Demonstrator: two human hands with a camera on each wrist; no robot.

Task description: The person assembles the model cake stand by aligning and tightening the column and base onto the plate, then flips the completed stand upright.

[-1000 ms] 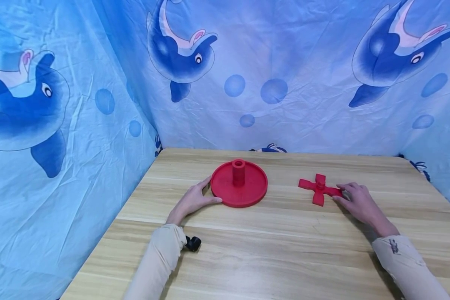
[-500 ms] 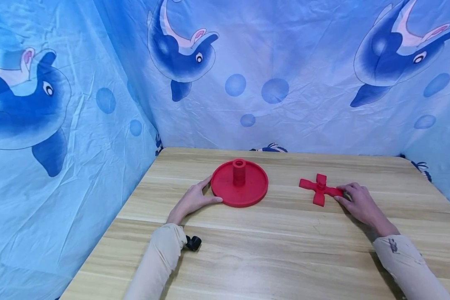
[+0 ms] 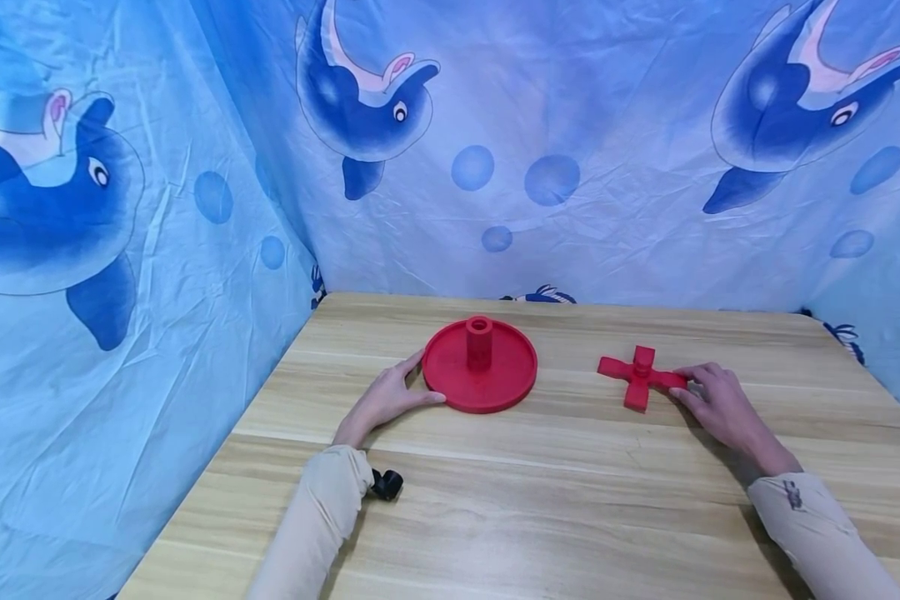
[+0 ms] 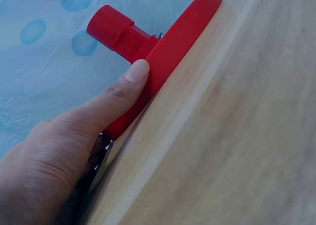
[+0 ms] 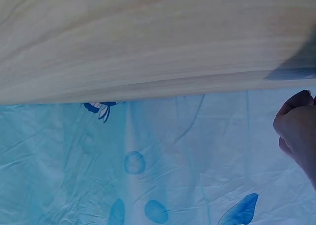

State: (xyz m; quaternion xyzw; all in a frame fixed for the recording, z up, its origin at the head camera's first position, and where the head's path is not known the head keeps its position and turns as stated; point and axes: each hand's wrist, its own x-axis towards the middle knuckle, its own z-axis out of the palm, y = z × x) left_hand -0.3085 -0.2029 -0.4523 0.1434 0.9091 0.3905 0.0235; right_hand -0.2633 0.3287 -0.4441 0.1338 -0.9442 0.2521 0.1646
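Note:
A round red dish with a raised rim lies flat on the table, and a hollow red post stands upright at its centre. My left hand holds the dish's left edge between thumb and fingers; in the left wrist view the thumb presses on the rim. Farther right is a red cross-shaped piece with a small knob in its middle. My right hand pinches its right arm. The right wrist view shows only part of the right hand at its edge; the cross is hardly visible there.
Both things are on a wood-grain table. Blue cloth printed with dolphins hangs behind it and along the sides. A small black device sits at the left wrist. Bare table separates the dish from the cross.
The head view has shifted slightly. The cross seems to have turned or tilted very slightly in my right hand. My left hand and the dish have stayed in place.

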